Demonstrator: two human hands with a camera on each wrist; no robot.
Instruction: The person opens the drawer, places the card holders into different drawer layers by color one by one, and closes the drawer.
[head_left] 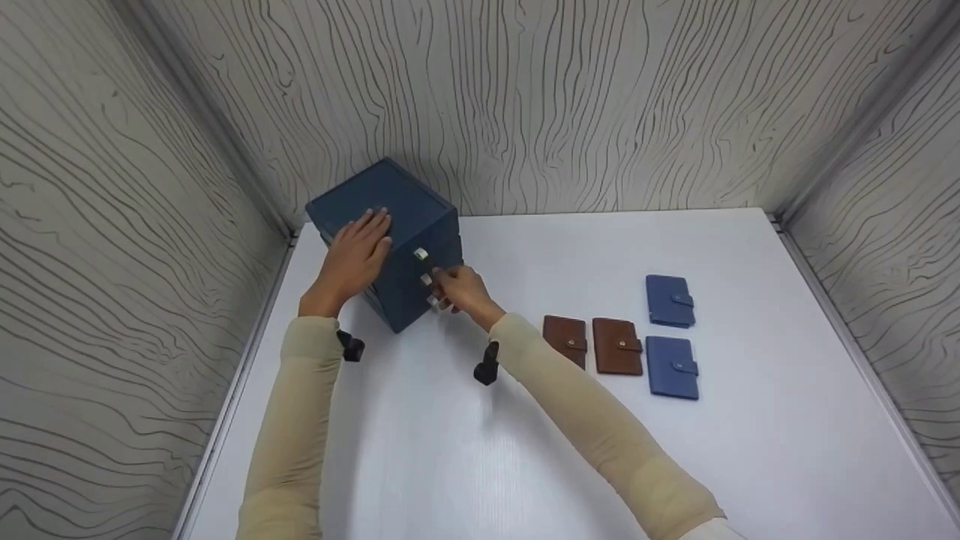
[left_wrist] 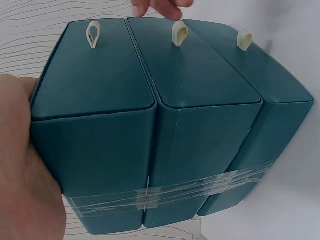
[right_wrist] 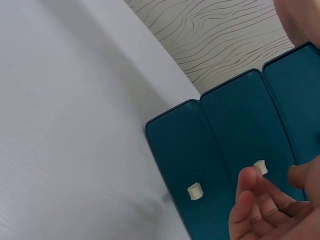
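A dark teal box [head_left: 397,199] with three stacked drawers stands at the back left, turned cornerwise. Each drawer front [left_wrist: 205,75] bears a small cream loop pull, and clear tape [left_wrist: 220,186] runs across the drawers' side. My left hand [head_left: 352,255] rests on the box's top, fingers straight. My right hand [head_left: 461,289] is at the drawer fronts with its fingers bent. In the right wrist view, its fingertips are right by the middle loop pull [right_wrist: 261,167], the thumb apart from them. The bottom loop pull [right_wrist: 195,191] shows beside the hand.
Two brown strap-and-snap cases [head_left: 619,346] lie right of centre on the white table [head_left: 787,420], one partly behind my right sleeve. Two blue ones [head_left: 671,367] lie right of them. Wood-patterned walls [head_left: 570,105] enclose the table at the back and sides.
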